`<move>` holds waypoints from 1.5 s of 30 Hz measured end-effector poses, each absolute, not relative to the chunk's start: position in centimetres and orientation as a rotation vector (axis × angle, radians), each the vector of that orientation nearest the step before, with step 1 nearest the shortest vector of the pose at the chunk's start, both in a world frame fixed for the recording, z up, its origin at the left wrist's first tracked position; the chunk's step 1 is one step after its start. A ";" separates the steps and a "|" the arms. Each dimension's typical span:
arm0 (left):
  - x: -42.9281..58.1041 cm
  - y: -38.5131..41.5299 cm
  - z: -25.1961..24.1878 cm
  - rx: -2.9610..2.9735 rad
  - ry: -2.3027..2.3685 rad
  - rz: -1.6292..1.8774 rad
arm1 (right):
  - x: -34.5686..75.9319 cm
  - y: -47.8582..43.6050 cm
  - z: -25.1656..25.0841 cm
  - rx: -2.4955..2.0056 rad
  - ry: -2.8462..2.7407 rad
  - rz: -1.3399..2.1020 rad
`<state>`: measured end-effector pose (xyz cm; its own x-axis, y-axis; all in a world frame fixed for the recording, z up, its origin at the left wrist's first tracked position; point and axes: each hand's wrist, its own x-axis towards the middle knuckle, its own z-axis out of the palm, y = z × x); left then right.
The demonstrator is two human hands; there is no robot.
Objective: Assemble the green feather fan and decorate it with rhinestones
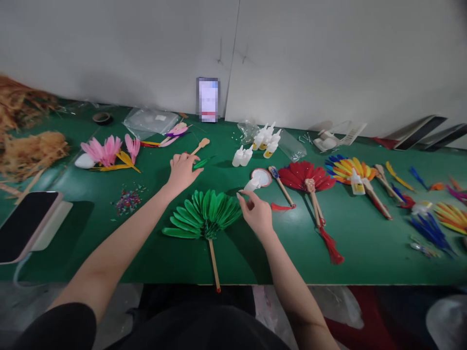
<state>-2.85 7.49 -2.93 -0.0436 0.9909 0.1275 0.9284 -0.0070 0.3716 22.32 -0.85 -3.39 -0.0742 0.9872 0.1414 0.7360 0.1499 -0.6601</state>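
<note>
Nearest to the camera is your black clothing (204,325), just below the near edge of the green table (153,265). Directly before you lies the green feather fan (206,211); its feathers spread away from you, and its wooden handle (213,262) points towards you, with the red end reaching over the edge.

Your left hand (181,172) is beyond the fan, on its left side. The thumb and forefinger of this hand are apart, with a small green feather (203,162) at the gap between them. Your right hand (259,214) is just beside the fan's right feathers. Its fingers are curled near a tilted white bottle (252,184), but I cannot tell if they are clamped on it.

The red-rimmed dish (269,181) stands just behind this bottle. Farther back is a group of glue bottles (268,138). A red feather fan (304,175) lies to the right, and a pile of coloured bits (128,200) lies to the left.
</note>
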 end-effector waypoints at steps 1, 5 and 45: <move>-2.7 7.9 -3.0 2.052 2.074 0.512 | 22.3 -1.0 -3.5 -1.627 -1.848 0.545; -2.1 9.6 -3.5 2.046 2.021 0.455 | 22.5 -1.2 -4.1 -1.529 -1.795 0.462; 0.5 -10.5 9.2 1.692 1.317 0.911 | 18.3 -6.3 8.3 -0.942 -1.815 0.806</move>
<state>0.47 -10.48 9.18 0.2021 0.9769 0.0689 0.4093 -0.1482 0.9003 18.26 -6.30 8.30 -0.2955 0.8585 0.4192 0.2651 0.4952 -0.8273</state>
